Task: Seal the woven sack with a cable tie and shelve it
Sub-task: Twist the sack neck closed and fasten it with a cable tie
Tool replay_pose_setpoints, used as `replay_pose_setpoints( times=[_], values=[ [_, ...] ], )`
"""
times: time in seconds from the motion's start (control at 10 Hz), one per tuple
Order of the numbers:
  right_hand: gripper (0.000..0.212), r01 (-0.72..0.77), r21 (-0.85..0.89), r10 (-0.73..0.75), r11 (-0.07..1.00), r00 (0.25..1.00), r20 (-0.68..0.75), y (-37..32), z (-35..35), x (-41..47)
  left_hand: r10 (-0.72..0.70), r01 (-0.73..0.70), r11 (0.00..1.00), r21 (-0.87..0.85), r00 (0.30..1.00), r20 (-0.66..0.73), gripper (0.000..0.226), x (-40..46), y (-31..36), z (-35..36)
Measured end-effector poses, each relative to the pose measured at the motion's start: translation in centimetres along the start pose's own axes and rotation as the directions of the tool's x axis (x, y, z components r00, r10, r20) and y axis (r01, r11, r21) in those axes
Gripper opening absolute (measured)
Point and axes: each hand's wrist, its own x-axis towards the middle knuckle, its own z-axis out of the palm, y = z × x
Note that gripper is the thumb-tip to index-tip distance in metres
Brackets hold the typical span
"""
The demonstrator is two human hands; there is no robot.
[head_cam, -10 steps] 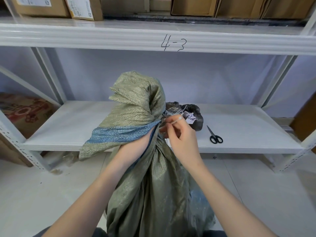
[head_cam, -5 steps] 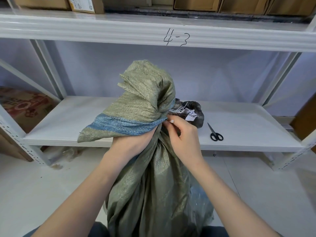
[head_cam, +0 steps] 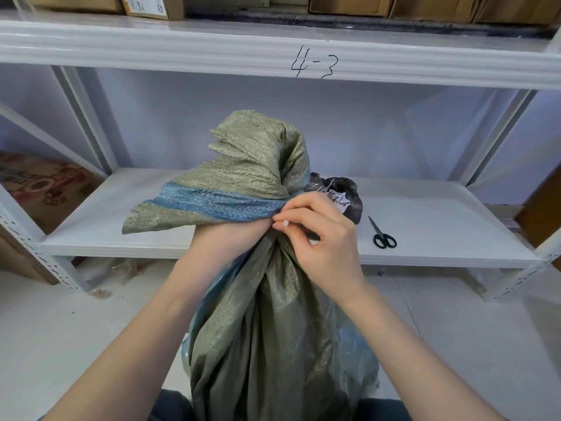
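Note:
A green woven sack (head_cam: pixel 273 329) with a blue band stands on the floor in front of me, its gathered top flopping to the left. My left hand (head_cam: pixel 230 238) grips the bunched neck from the left. My right hand (head_cam: pixel 315 235) is at the neck's right side and pinches the white cable tie (head_cam: pixel 284 223) between thumb and fingertips. Only a small white end of the tie shows; the rest is hidden by fingers and fabric. The white lower shelf (head_cam: pixel 440 220) lies just behind the sack.
Black scissors (head_cam: pixel 383 235) lie on the lower shelf, right of a black bag (head_cam: pixel 346 192) holding more ties. The shelf beam above is marked 4-3 (head_cam: pixel 314 63), with cardboard boxes (head_cam: pixel 349 4) on top. A printed carton (head_cam: pixel 39 186) sits at left.
My right hand has shifted left across the sack's neck with the tie, and the tie's long free end no longer shows. The sack's top has tipped further left.

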Motion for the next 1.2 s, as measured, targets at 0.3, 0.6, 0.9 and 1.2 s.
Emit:
replay_pose_setpoints(
  times=[0.3,0.6,0.9,1.2],
  values=[
    [0.036,-0.071,-0.025,0.075,0.997,0.939,0.336,0.3,0.1,-0.3,0.335,-0.294,0.942,0.163,0.864,-0.377,0.021,0.1,0.1,0.6],
    [0.052,-0.313,-0.135,0.341,0.94,0.87,0.356,2.4,-0.8,0.6,0.568,-0.516,0.822,0.242,0.708,-0.42,0.019,-0.2,-0.1,0.9],
    [0.046,-0.386,-0.07,0.387,0.92,0.86,0.333,2.4,-1.1,0.8,0.618,-0.62,0.758,0.201,0.585,-0.526,0.022,-0.5,-0.9,0.6],
    [0.047,-0.505,0.096,0.453,0.858,0.831,0.323,1.2,-1.1,1.0,0.537,-0.731,0.682,0.034,0.469,-0.701,0.014,-1.2,-0.7,0.0]
  ],
)
